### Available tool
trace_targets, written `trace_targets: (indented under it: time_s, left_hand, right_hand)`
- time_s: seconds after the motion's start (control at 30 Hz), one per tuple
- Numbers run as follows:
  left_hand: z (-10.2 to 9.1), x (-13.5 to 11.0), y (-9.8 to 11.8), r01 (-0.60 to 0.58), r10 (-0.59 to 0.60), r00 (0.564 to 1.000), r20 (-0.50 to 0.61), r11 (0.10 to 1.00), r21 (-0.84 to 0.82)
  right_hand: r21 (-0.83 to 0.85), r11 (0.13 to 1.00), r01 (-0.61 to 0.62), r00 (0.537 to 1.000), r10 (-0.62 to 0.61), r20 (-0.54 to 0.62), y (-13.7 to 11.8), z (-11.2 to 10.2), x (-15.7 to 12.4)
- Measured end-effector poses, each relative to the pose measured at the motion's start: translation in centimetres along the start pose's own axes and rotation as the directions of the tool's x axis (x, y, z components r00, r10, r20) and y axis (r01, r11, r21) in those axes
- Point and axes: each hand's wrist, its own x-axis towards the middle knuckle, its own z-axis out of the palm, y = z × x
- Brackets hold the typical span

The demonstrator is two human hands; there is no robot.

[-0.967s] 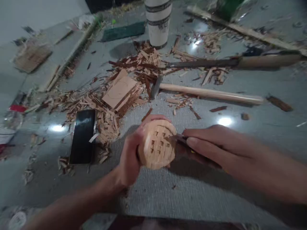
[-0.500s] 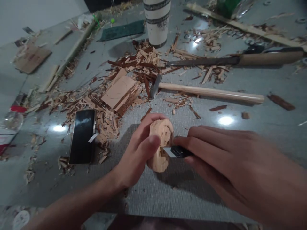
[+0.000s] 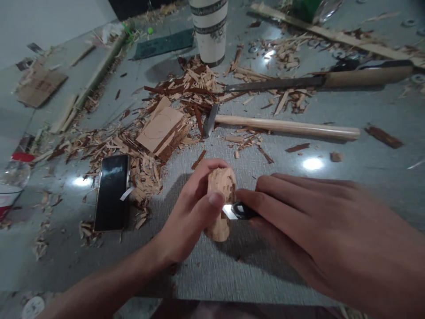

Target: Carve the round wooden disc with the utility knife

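A small pale wood carving (image 3: 220, 230), narrow at its waist and with notches cut in its upper part, is held slightly above the grey mat. My left hand (image 3: 195, 208) is closed around its left side, the thumb pressed near the middle. In my right hand (image 3: 299, 217) is a utility knife (image 3: 243, 211) with a black body, gripped between thumb and fingers. Its short bright blade rests against the carving's waist, close to my left thumb. My palm and fingers hide most of the knife's body.
Behind my hands lie a hammer (image 3: 285, 126), a long file (image 3: 275, 84) and a wood block (image 3: 160, 128) among shavings. A phone (image 3: 112, 192) lies to the left. A striped paper cup (image 3: 210, 44) stands at the back, and a red-capped bottle (image 3: 13, 181) at the left edge.
The whole view has shifted slightly. The carving has turned a little in my left hand, and the knife blade has tilted, now catching the light. Both hands keep their hold.
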Motion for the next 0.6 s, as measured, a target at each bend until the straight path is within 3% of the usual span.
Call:
trace_targets:
  time_s: [0.3, 0.6]
  left_hand:
    - [-0.09, -0.11, -0.05, 0.050, -0.050, 0.999, 0.017, 0.999, 0.005]
    - [-0.01, -0.11, -0.02, 0.036, -0.037, 0.999, 0.020, 0.998, 0.050]
  right_hand:
    - [-0.171, 0.982, 0.081, 0.996, -0.086, -0.022, 0.00, -0.50, -0.09]
    - [-0.201, 0.978, 0.046, 0.997, -0.057, -0.051, -0.24, -0.64, -0.08]
